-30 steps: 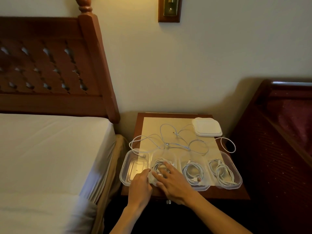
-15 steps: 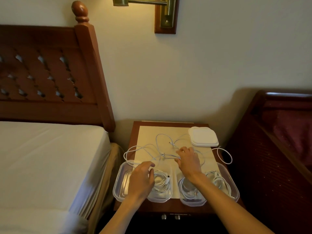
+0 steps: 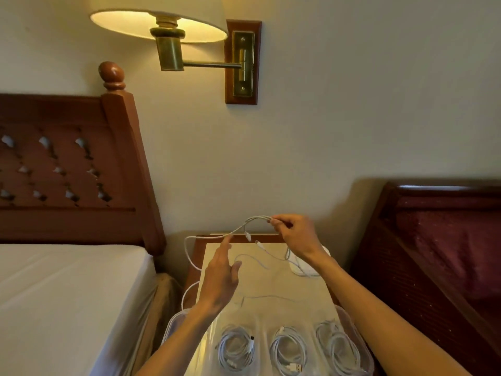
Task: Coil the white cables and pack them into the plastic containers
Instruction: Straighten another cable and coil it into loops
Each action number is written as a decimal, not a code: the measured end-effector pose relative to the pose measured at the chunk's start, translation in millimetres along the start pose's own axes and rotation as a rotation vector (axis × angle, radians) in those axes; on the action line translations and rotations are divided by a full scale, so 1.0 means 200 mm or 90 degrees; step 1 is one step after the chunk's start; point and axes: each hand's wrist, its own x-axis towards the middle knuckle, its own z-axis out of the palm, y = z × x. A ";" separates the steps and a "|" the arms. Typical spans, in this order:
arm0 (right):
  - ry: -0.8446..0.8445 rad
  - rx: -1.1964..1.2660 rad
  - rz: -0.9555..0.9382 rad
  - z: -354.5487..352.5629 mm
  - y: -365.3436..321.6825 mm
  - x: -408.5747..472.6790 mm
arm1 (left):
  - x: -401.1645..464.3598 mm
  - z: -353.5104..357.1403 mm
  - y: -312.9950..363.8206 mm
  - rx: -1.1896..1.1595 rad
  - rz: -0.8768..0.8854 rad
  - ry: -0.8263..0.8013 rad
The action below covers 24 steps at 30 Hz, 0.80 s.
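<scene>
My right hand [image 3: 296,237] pinches a loose white cable [image 3: 254,219] and holds it up above the nightstand [image 3: 200,241]. The cable droops left past the nightstand's edge and down to the paper sheet. My left hand [image 3: 221,278] is raised with fingers spread, its fingertip at the lifted strand. Along the front edge stand clear plastic containers [image 3: 170,325]; three of them hold coiled white cables [image 3: 235,348]. The leftmost container is partly behind my left forearm.
A cream paper sheet [image 3: 273,283] covers the nightstand top. White lids [image 3: 303,270] lie stacked behind my right wrist. A bed [image 3: 62,299] with a wooden headboard is at left, a dark red chair [image 3: 444,240] at right, a wall lamp [image 3: 168,33] above.
My right hand has picked the loose cable off the nightstand and lifted it. My left hand left the containers and rose toward the strand. The camera tilted up.
</scene>
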 end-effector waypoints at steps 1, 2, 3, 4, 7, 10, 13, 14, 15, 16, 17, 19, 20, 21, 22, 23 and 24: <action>-0.002 0.019 -0.006 -0.04 -0.03 0.02 | 0.04 -0.03 0.05 -0.006 0.008 0.030; -0.008 0.034 -0.012 -0.07 -0.06 0.03 | 0.07 -0.05 0.09 -0.017 0.012 0.061; -0.010 0.045 -0.020 -0.10 -0.08 0.04 | 0.10 -0.08 0.14 -0.034 0.021 0.087; -0.009 0.054 -0.031 -0.13 -0.10 0.06 | 0.14 -0.11 0.20 -0.050 0.038 0.103; -0.017 0.077 -0.067 -0.21 -0.16 0.11 | 0.26 -0.19 0.31 -0.026 0.090 0.064; -0.012 0.125 -0.088 -0.27 -0.22 0.14 | 0.38 -0.27 0.35 0.028 0.122 0.056; -0.006 0.180 -0.104 -0.30 -0.25 0.13 | 0.41 -0.34 0.41 0.041 0.173 0.081; -0.010 0.187 -0.109 -0.30 -0.26 0.13 | 0.40 -0.36 0.43 0.029 0.184 0.080; -0.017 0.186 -0.114 -0.29 -0.28 0.13 | 0.40 -0.37 0.45 0.001 0.201 0.075; -0.023 0.183 -0.120 -0.28 -0.29 0.13 | 0.40 -0.37 0.46 -0.026 0.219 0.074; -0.028 0.182 -0.124 -0.27 -0.30 0.12 | 0.39 -0.37 0.47 -0.043 0.241 0.082; -0.028 0.187 -0.122 -0.24 -0.32 0.10 | 0.38 -0.37 0.48 -0.045 0.269 0.113; -0.020 0.187 -0.118 -0.23 -0.32 0.10 | 0.38 -0.37 0.48 -0.040 0.284 0.129; -0.005 0.181 -0.112 -0.23 -0.32 0.10 | 0.38 -0.37 0.47 -0.030 0.309 0.143; 0.015 0.168 -0.104 -0.22 -0.31 0.10 | 0.37 -0.37 0.46 -0.018 0.338 0.160; 0.034 0.151 -0.096 -0.21 -0.30 0.10 | 0.36 -0.37 0.46 -0.005 0.365 0.177; 0.047 0.133 -0.088 -0.21 -0.30 0.10 | 0.35 -0.38 0.46 0.005 0.388 0.191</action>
